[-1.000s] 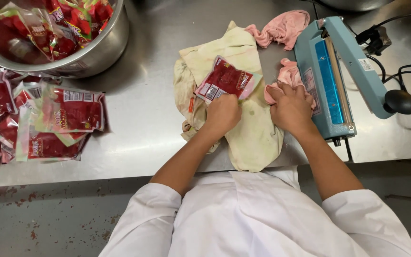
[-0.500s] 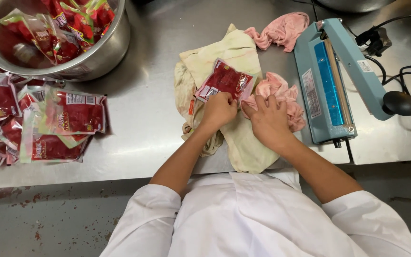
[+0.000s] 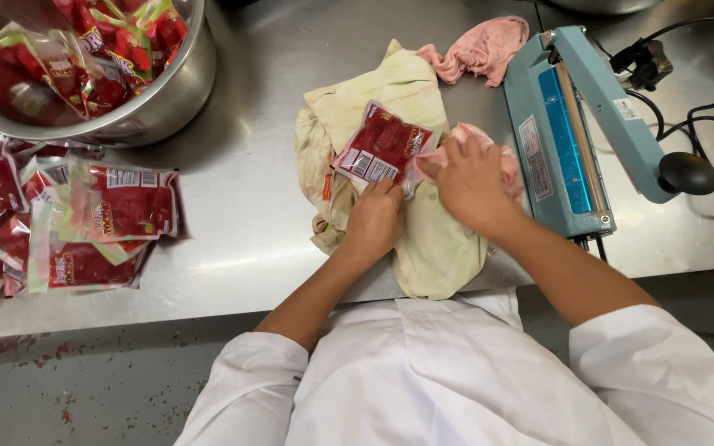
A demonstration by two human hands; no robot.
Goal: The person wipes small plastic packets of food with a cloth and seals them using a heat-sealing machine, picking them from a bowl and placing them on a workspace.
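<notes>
A clear pouch of red food point(image 3: 383, 145) lies on a stained yellow cloth point(image 3: 398, 91) on the steel table point(image 3: 249, 215). My left hand point(image 3: 375, 216) pinches the pouch's near edge. My right hand point(image 3: 471, 180) holds a bunched pink cloth point(image 3: 502, 154) pressed against the pouch's right edge. Both arms come from white sleeves at the bottom of the view.
A blue heat sealer point(image 3: 573, 124) with a black knob point(image 3: 687, 173) stands right of my hands, cables behind it. A second pink cloth point(image 3: 485, 45) lies at the back. A steel bowl point(image 3: 167, 91) of pouches sits at the back left, above a pile of filled pouches point(image 3: 84, 223).
My right hand has carried the pink cloth from beside the sealer leftward onto the pouch's right edge. My left hand has kept its hold on the pouch's near edge.
</notes>
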